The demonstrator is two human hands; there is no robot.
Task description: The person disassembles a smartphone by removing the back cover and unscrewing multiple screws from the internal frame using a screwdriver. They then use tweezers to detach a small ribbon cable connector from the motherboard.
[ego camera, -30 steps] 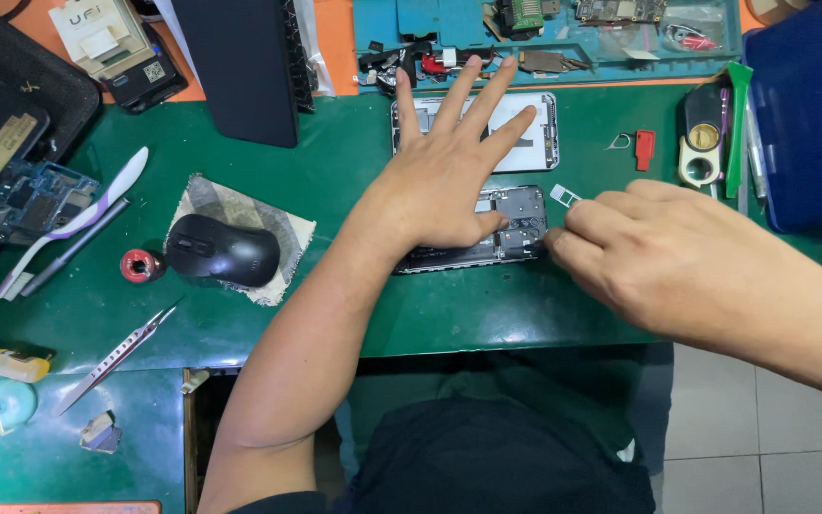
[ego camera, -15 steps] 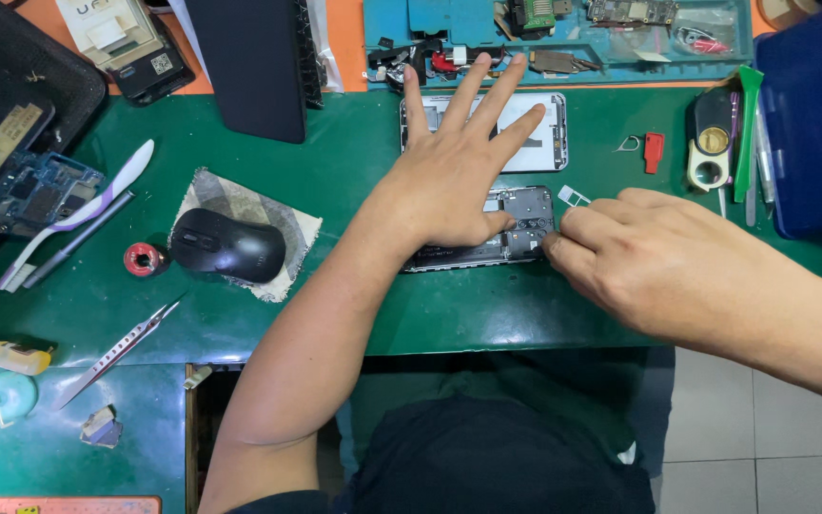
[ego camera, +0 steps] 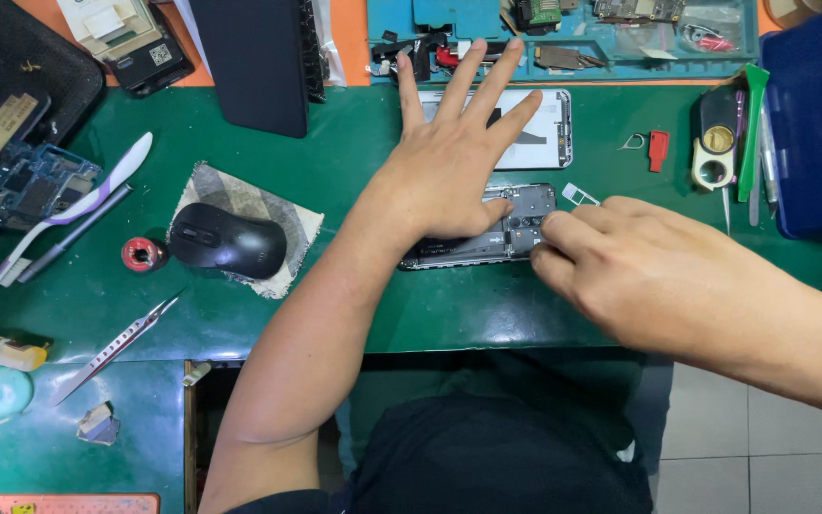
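An opened phone body (ego camera: 497, 233) with its inner parts showing lies on the green mat (ego camera: 354, 162). My left hand (ego camera: 454, 157) rests flat on its left half, fingers spread, the thumb along the phone. My right hand (ego camera: 639, 271) comes in from the right, its fingertips pinched at the phone's right end; whether they hold anything is hidden. A small white card tray (ego camera: 580, 195) lies just beyond those fingers. A detached white phone panel (ego camera: 549, 128) lies behind, partly under my left fingers.
A black mouse (ego camera: 225, 240) sits on a cloth pad at the left, beside a red tape roll (ego camera: 144, 253) and tweezers (ego camera: 116, 345). A blue parts tray (ego camera: 563, 38) runs along the back. A blue box (ego camera: 815, 124), a magnifier and pry tools stand right.
My right hand has slid slightly left, bringing its fingertips onto the phone's right end. My left hand stays pressed flat on the phone.
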